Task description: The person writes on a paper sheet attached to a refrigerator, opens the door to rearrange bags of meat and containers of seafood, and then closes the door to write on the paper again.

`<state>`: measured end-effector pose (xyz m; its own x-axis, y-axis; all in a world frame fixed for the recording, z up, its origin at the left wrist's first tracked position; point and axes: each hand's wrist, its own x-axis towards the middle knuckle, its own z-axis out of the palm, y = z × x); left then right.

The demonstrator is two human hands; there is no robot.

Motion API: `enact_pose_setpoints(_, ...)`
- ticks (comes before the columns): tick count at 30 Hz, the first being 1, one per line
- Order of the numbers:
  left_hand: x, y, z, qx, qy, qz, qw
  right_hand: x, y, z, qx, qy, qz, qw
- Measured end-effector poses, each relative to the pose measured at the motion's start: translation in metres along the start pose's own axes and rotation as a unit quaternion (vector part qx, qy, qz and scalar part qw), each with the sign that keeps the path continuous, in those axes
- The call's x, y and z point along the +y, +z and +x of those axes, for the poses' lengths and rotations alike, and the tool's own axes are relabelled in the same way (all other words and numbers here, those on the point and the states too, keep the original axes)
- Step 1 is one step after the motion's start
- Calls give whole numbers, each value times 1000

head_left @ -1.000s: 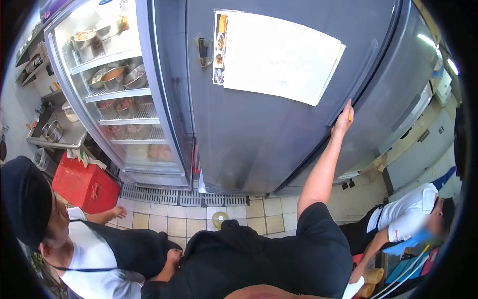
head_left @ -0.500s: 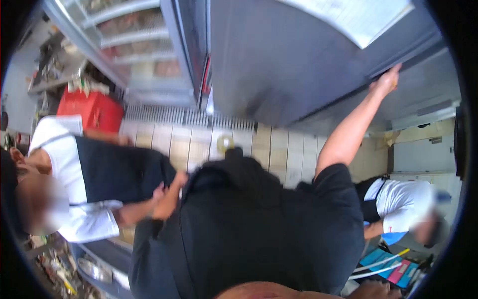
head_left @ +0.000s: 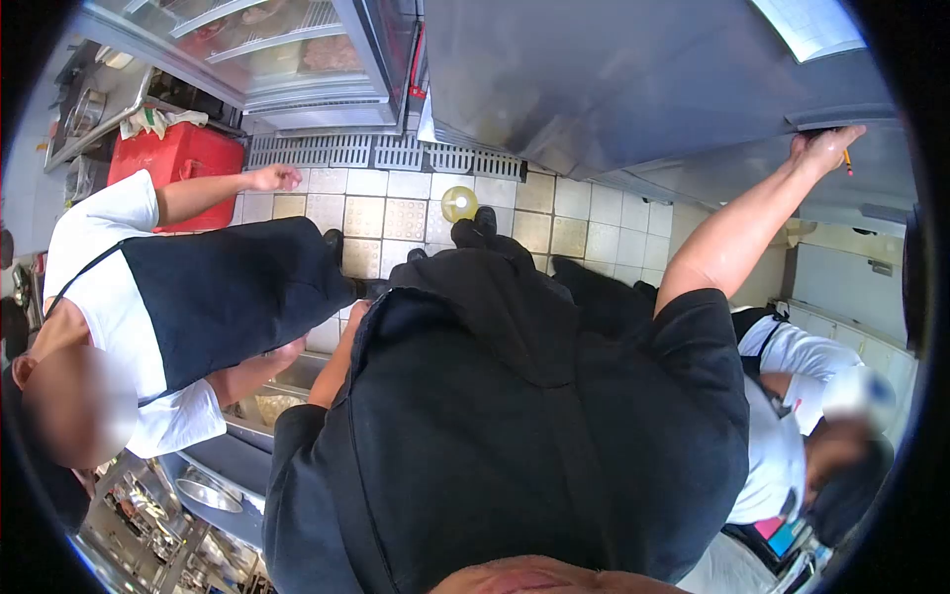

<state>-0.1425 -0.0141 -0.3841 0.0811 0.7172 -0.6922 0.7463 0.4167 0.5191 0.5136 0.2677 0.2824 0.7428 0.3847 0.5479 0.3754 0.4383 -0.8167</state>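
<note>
Black garment point(head_left: 554, 426) on the wearer fills the near centre. Left hand point(head_left: 358, 310) sits at its edge, mostly hidden; can't tell if open or closed. Right hand point(head_left: 827, 148), arm stretched out, is at the lower edge of the grey steel door point(head_left: 633, 79), gripping a yellow pencil point(head_left: 848, 162) that pokes out past the fingers. Door spans upper right, paper sheet point(head_left: 816, 25) on it. Co-worker point(head_left: 109, 287) at left, white tee, black apron point(head_left: 228, 297), one arm out beside the red cooler box point(head_left: 178, 163). Beyond: floor grate point(head_left: 399, 152), then glass-door display fridge point(head_left: 317, 111).
</note>
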Motion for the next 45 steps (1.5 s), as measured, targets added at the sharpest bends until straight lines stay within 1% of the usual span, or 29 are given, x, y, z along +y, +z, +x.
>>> enact_pose_setpoints(4,15,-12,3,9,23,1,1000,0,-19,1,-7,-6,12,1000)
enact_pose_setpoints(6,15,-19,14,17,45,-2,999,-13,-24,-16,-10,-20,5,1000)
enact_pose_setpoints(8,16,-28,27,25,62,-14,998,-24,-31,-32,29,8,-7,1000)
enact_pose_setpoints(9,26,-38,24,31,75,-26,996,-30,-37,-38,50,21,-13,998)
enact_pose_setpoints(10,37,-48,18,19,42,-42,998,-32,-44,-40,52,15,-5,999)
enact_pose_setpoints(12,76,-74,-2,-6,-24,-71,997,-31,-62,-43,57,2,8,998)
enact_pose_setpoints(14,83,-81,2,-25,-38,-88,995,-38,-74,-52,90,45,-11,995)
enact_pose_setpoints(15,76,-82,7,-36,-43,-96,994,-44,-80,-59,101,51,-8,994)
enact_pose_setpoints(16,69,-81,13,-24,-14,-115,993,-49,-85,-66,112,58,-4,992)
enact_pose_setpoints(17,80,-89,7,-27,-23,-106,994,-55,-87,-74,115,50,10,992)
enact_pose_setpoints(19,61,-83,29,-78,-4,-106,991,-63,-91,-91,121,35,43,991)
enact_pose_setpoints(20,84,-99,13,-78,-7,-119,990,-68,-96,-100,66,36,90,993)
enact_pose_setpoints(21,94,-102,10,-84,-6,-129,988,-74,-95,-106,65,24,85,994)
enact_pose_setpoints(23,94,-96,16,-105,12,-159,982,-84,-96,-118,61,0,77,995)
enact_pose_setpoints(25,111,-93,19,-115,37,-164,979,-85,-108,-128,49,2,50,998)
enact_pose_setpoints(27,155,-91,4,-104,65,-121,985,-87,-119,-138,46,3,-4,999)
enact_pose_setpoints(28,183,-93,-9,-102,80,-130,983,-100,-110,-148,31,-26,-13,999)
enact_pose_setpoints(30,237,-93,-30,-98,111,-147,978,-107,-112,-160,14,-42,-56,997)
enact_pose_setpoints(33,290,-79,-37,-96,231,-160,955,-122,-108,-182,-4,-43,-79,996)
enact_pose_setpoints(34,316,-79,-54,-85,256,-142,952,-128,-106,-190,-20,-45,-86,995)
enact_pose_setpoints(35,351,-84,-87,-76,282,-121,949,-135,-108,-196,-34,-48,-94,994)
enact_pose_setpoints(36,380,-87,-110,-68,309,-100,943,-138,-112,-200,-70,-39,-71,994)
enact_pose_setpoints(37,396,-84,-119,-81,301,-84,946,-141,-117,-206,-105,-31,-50,993)
enact_pose_setpoints(39,416,-69,-138,-72,331,-153,928,-146,-125,-217,-173,12,63,983)
enact_pose_setpoints(40,418,-63,-138,-67,345,-156,923,-144,-134,-219,-207,38,90,973)
enact_pose_setpoints(41,421,-57,-143,-29,356,-142,923,-139,-141,-221,-243,65,119,961)
enact_pose_setpoints(42,426,-57,-164,13,365,-109,925,-140,-149,-221,-268,51,145,951)
enact_pose_setpoints(43,433,-59,-180,57,371,-77,924,-134,-154,-218,-263,68,149,951)
enact_pose_setpoints(45,421,-54,-182,100,390,-79,912,-115,-164,-207,-261,104,163,946)
